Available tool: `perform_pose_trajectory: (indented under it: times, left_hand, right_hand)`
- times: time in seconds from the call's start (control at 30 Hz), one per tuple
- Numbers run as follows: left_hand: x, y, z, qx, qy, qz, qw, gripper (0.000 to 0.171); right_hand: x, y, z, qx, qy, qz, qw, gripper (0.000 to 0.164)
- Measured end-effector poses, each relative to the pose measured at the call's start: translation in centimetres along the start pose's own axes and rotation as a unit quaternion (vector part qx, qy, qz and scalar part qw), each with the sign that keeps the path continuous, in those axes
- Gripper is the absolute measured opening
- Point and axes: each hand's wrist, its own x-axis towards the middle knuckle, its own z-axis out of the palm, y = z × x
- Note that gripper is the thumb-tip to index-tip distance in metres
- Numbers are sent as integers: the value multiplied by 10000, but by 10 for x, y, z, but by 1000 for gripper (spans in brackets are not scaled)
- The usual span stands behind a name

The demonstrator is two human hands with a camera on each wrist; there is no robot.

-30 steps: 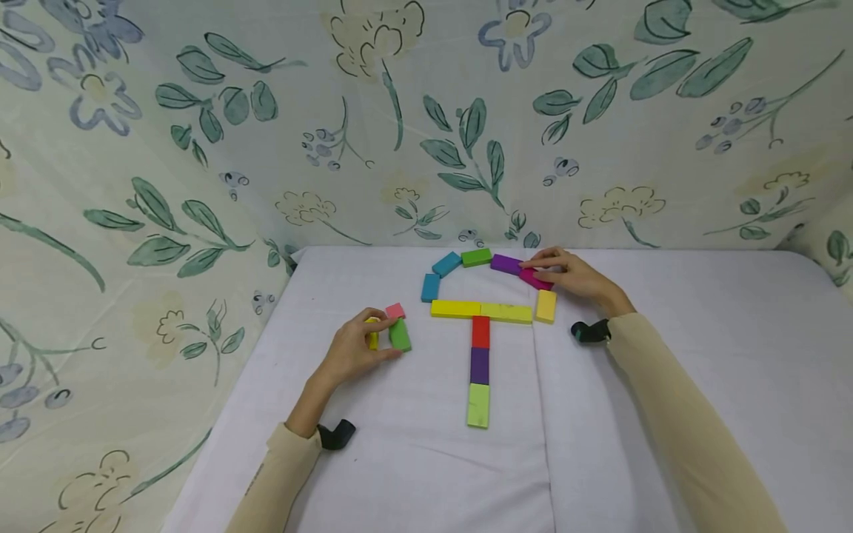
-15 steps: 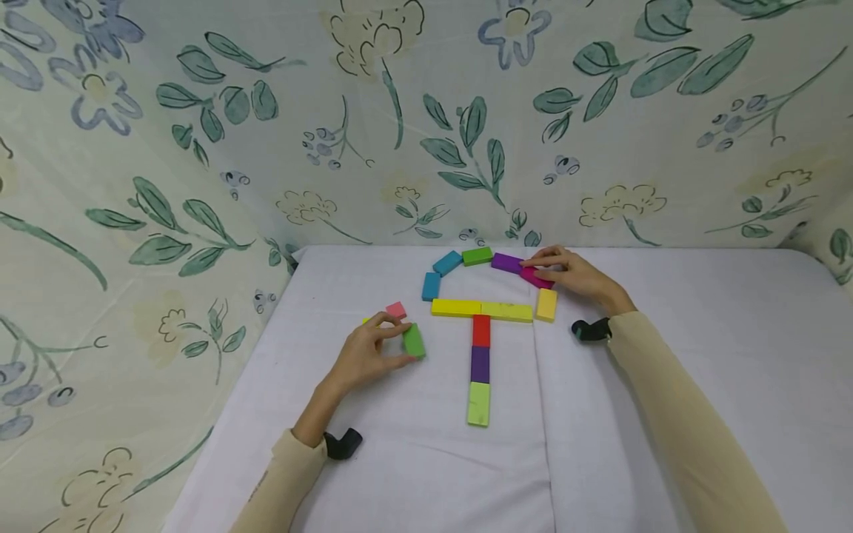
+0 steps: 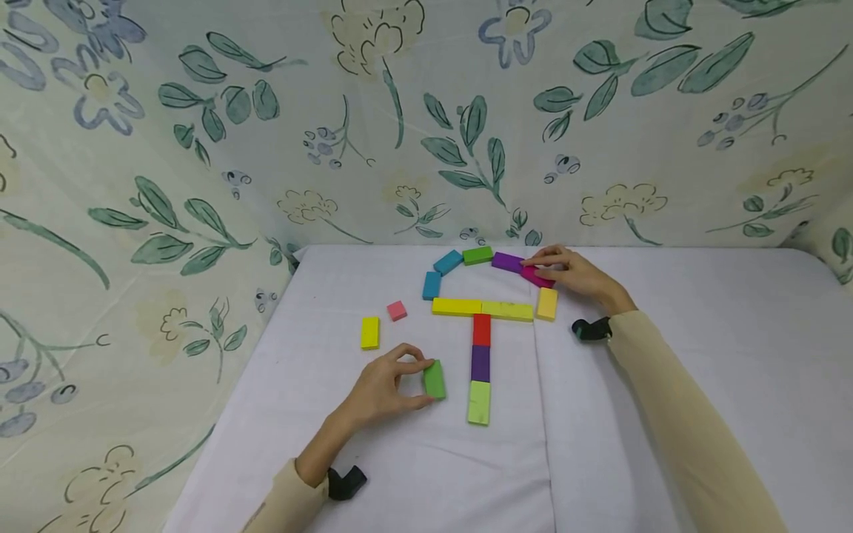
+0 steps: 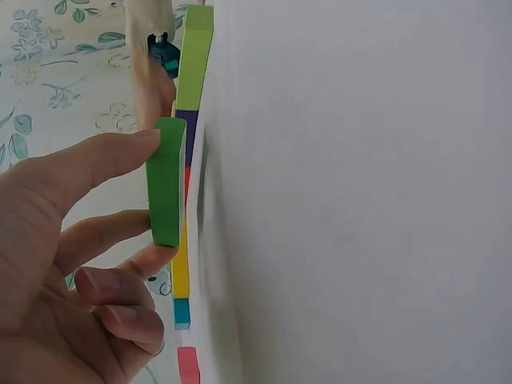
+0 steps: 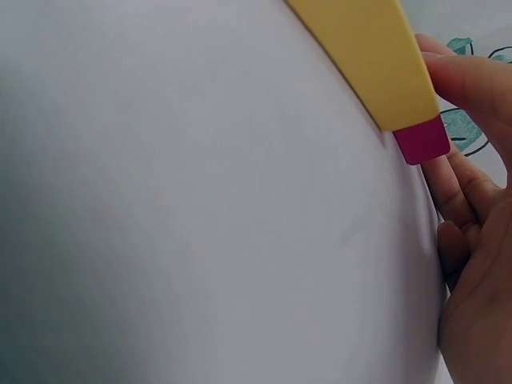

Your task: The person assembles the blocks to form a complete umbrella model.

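Observation:
In the head view, my left hand (image 3: 385, 386) pinches a green block (image 3: 435, 380) between thumb and fingertips. The left wrist view shows this green block (image 4: 166, 184) raised slightly over the white cloth. At the far right of the block figure, my right hand (image 3: 586, 280) holds a magenta block (image 3: 537, 277), partly covered by its fingers. A purple block (image 3: 508, 262) touches its left end. Below it lies a light orange block (image 3: 546, 304). A column of red (image 3: 481, 330), dark purple (image 3: 480, 363) and lime (image 3: 478, 403) blocks runs down from two yellow blocks (image 3: 457, 306).
Left of the figure lie a loose yellow block (image 3: 369, 333) and a small pink block (image 3: 396, 310). Two blue blocks (image 3: 432, 286) and another green block (image 3: 477, 255) form the arch's left and top. A floral cloth (image 3: 373, 148) hangs behind the white-covered table (image 3: 633, 444).
My left hand has carried the green block right and toward me, away from the loose yellow and pink blocks, toward the column. My right hand has stayed at the magenta block.

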Motion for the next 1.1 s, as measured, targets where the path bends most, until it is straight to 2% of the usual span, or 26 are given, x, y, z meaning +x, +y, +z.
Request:
perform_pose_trajectory:
  times: [0.37,0.53,0.63,0.73,0.83,0.97,1.1]
  left_hand:
    - [-24,24,14,140,-486,-178,9986,56]
    - [-28,30,18,418,-599,-211,9971,61]
    - [-28,30,16,436,-810,-301,9953,67]
    - [-24,25,9,125,-1184,-400,9921,69]
    - [-15,17,2,-422,-1607,-401,9853,66]
    - [-1,6,-3,-904,-2015,-168,9752,55]
    - [10,-1,-3,-1042,-2150,91,9710,42]
  right_hand:
    - [-2,-2,-1,3,-34,-45,10000,41]
    - [-2,-2,-1,40,-26,-46,10000,41]
    - [-2,-2,-2,26,-29,-93,9999,42]
    - [-3,-2,-2,-25,-26,-121,9999,42]
    - [-2,-1,-2,-74,-5,-101,9999,41]
    - [-2,-1,-2,-134,18,-67,9999,41]
    - [-1,-1,-1,-150,15,-33,9999,43]
